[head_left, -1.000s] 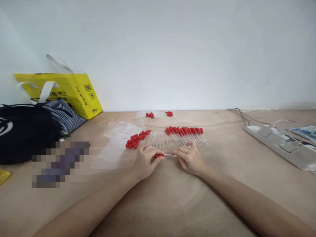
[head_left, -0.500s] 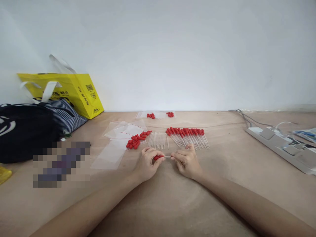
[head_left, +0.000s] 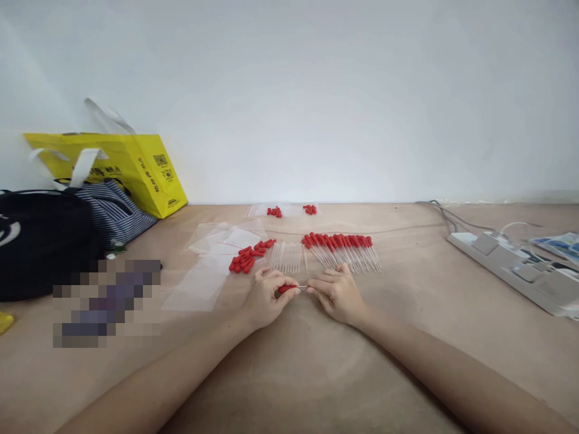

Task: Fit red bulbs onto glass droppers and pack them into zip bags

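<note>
My left hand [head_left: 270,296] pinches a red rubber bulb [head_left: 286,289] between thumb and fingers. A thin clear tube [head_left: 303,288] runs from the bulb to my right hand [head_left: 335,293], whose closed fingertips grip its other end. Just beyond my left hand is a heap of loose red bulbs [head_left: 245,260]. Several bare clear tubes [head_left: 287,258] lie side by side beyond the gap between my hands. Behind my right hand, a slanted row of clear tubes with red bulbs on their far ends [head_left: 344,241] rests on the table.
Clear plastic bags [head_left: 196,283] lie left of the heap, and another bag with red bulbs [head_left: 274,212] is by the wall. At the left are a yellow bag [head_left: 167,181], a striped bag [head_left: 115,211] and a black bag [head_left: 45,241]. A white power strip [head_left: 511,271] with cables sits right.
The whole view has shifted slightly, so things appear a little further left. My right hand has come slightly closer to my left, and less of the tube shows between them.
</note>
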The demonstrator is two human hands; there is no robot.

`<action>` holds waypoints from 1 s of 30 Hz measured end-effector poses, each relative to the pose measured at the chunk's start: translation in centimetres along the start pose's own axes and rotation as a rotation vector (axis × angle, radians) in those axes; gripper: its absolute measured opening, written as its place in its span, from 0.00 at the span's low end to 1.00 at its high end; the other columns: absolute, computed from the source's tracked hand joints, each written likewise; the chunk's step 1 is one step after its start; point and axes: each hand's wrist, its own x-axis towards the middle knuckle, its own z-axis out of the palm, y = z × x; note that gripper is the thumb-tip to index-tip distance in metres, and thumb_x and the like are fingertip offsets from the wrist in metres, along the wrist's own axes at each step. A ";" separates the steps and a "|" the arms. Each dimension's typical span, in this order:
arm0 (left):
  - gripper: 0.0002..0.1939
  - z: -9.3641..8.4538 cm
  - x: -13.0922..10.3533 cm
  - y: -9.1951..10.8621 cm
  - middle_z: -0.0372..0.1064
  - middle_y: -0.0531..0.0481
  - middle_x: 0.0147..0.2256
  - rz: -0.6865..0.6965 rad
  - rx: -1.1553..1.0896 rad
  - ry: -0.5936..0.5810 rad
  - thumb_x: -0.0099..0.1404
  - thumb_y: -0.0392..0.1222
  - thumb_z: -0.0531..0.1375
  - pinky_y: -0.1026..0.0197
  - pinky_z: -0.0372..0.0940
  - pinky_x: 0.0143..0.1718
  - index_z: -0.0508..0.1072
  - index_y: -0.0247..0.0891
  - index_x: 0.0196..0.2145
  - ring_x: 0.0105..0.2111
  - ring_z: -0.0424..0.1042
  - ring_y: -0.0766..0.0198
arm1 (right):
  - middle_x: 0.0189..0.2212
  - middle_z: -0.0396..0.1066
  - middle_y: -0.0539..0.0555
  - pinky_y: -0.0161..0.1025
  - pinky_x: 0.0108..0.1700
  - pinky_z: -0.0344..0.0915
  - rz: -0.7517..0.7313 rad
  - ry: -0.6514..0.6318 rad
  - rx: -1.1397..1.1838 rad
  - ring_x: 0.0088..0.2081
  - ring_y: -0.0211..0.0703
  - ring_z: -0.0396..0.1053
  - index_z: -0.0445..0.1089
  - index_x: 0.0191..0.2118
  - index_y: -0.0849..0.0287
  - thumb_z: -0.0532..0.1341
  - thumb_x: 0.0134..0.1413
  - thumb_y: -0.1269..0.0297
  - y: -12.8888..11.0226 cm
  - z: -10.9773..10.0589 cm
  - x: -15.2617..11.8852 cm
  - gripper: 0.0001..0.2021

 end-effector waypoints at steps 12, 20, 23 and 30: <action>0.24 -2.1 0.7 -2.2 0.64 0.47 0.46 -0.102 0.393 0.184 0.53 0.52 0.58 0.46 0.39 0.50 0.61 0.45 0.48 0.46 0.57 0.53 | 0.27 0.69 0.54 0.38 0.33 0.46 0.384 0.025 -0.131 0.33 0.42 0.59 0.70 0.34 0.58 0.51 0.52 0.67 2.5 0.1 0.8 0.10; 0.07 -2.9 1.1 -4.6 0.65 0.48 0.41 -0.261 0.603 0.299 0.55 0.44 0.56 0.42 0.38 0.48 0.70 0.43 0.33 0.45 0.57 0.52 | 0.26 0.70 0.53 0.41 0.39 0.45 0.765 0.053 -0.183 0.34 0.44 0.62 0.67 0.34 0.58 0.52 0.48 0.66 4.1 1.8 3.5 0.09; 0.07 -3.0 1.1 -5.2 0.65 0.47 0.41 -0.267 0.630 0.290 0.56 0.45 0.56 0.41 0.40 0.47 0.71 0.42 0.31 0.45 0.57 0.51 | 0.26 0.70 0.53 0.43 0.40 0.44 0.798 0.034 -0.205 0.35 0.45 0.62 0.67 0.32 0.58 0.53 0.48 0.64 4.1 2.1 3.9 0.08; 0.08 -3.0 1.3 -5.6 0.64 0.45 0.41 -0.291 0.659 0.256 0.56 0.45 0.56 0.39 0.40 0.47 0.72 0.42 0.28 0.44 0.58 0.51 | 0.31 0.70 0.56 0.44 0.40 0.43 0.663 0.058 -0.266 0.37 0.46 0.61 0.68 0.28 0.58 0.52 0.49 0.62 3.1 1.9 4.2 0.10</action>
